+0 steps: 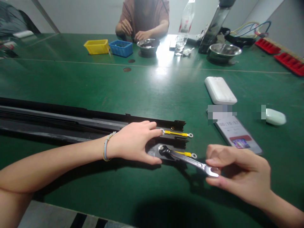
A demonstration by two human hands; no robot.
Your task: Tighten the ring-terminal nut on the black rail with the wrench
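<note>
Between thumb and fingers my right hand [239, 174] pinches the open end of a combination wrench [190, 161]. The wrench's dark ring end sits over a fastener on the nearer of two long black metal rails [59, 133]. My left hand [135, 142] lies across the rail ends with its fingers spread, pressing down on them. A yellow wire with ring terminals [178, 133] is attached to the farther rail beside my left fingertips. A second yellow wire [186, 154] comes from the nearer rail, partly hidden behind the wrench.
Right of the rails lie a phone [237, 133], a white power bank [220, 90] and a pale green case [275, 117]. Farther back stand a yellow bin [96, 47], a blue bin [120, 49], metal bowls [225, 53] and a bottle [184, 30]. Another person [144, 22] sits opposite.
</note>
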